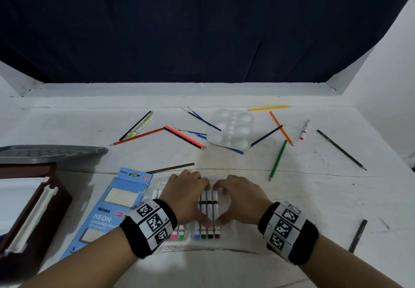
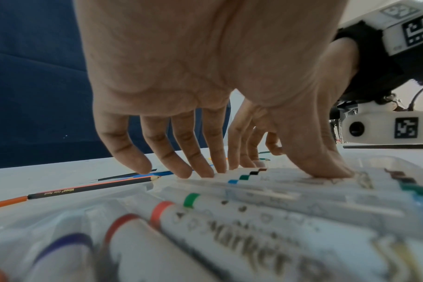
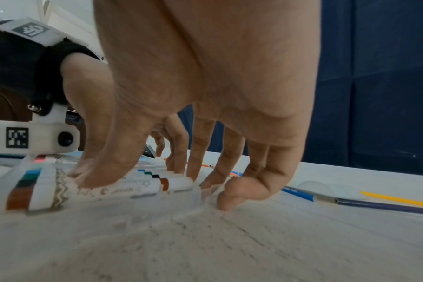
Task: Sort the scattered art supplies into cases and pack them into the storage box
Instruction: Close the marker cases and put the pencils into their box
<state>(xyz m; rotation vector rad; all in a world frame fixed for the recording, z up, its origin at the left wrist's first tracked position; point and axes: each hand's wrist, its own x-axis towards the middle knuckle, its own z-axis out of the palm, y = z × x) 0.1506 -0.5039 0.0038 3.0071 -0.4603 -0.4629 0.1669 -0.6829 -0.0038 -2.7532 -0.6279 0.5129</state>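
Note:
A clear plastic marker case (image 1: 179, 245) lies at the table's near edge, holding a row of white markers (image 1: 210, 209) with coloured caps. My left hand (image 1: 193, 195) and right hand (image 1: 235, 200) lie side by side on top of it. In the left wrist view the left hand (image 2: 205, 95) has straight fingers on the markers' far ends and its thumb pressed on their barrels (image 2: 254, 200). In the right wrist view the right hand (image 3: 205, 95) presses its thumb on the brown-capped marker (image 3: 123, 188). Its fingers reach the case's far edge, and the little finger touches the table.
A blue Ninso pencil box (image 1: 116, 206) lies left of the case. A brown storage box (image 1: 33, 209) and grey lid (image 1: 49, 152) are at far left. Coloured pencils, brushes (image 1: 203, 119), a white palette (image 1: 231, 130) and a loose red marker (image 1: 304, 129) are scattered farther back.

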